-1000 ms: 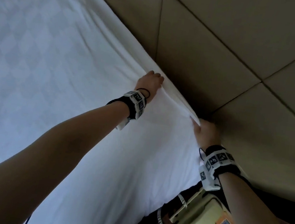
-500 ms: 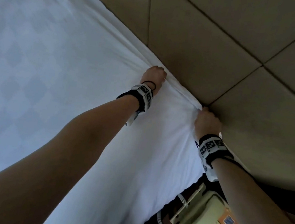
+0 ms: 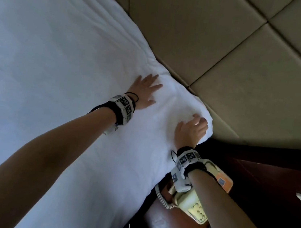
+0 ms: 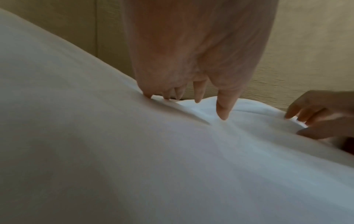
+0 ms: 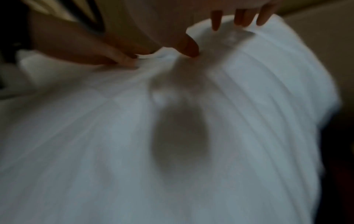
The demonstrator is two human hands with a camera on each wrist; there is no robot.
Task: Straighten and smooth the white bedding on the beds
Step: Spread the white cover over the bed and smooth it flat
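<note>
The white bedding lies spread over the bed, its corner bunched just beside the padded headboard. The left hand presses flat on it, fingers straight and spread. The right hand grips that corner with curled fingers and thumb, above a telephone.

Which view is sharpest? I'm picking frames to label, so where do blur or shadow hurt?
Head view: sharpest, with the left hand and right hand crisp on the white bedding, though the wooden nightstand sits in deep shadow. Left wrist view: soft and dim, fingers readable. Right wrist view: heavy motion blur, with a dark oval shadow on the white bedding.
</note>
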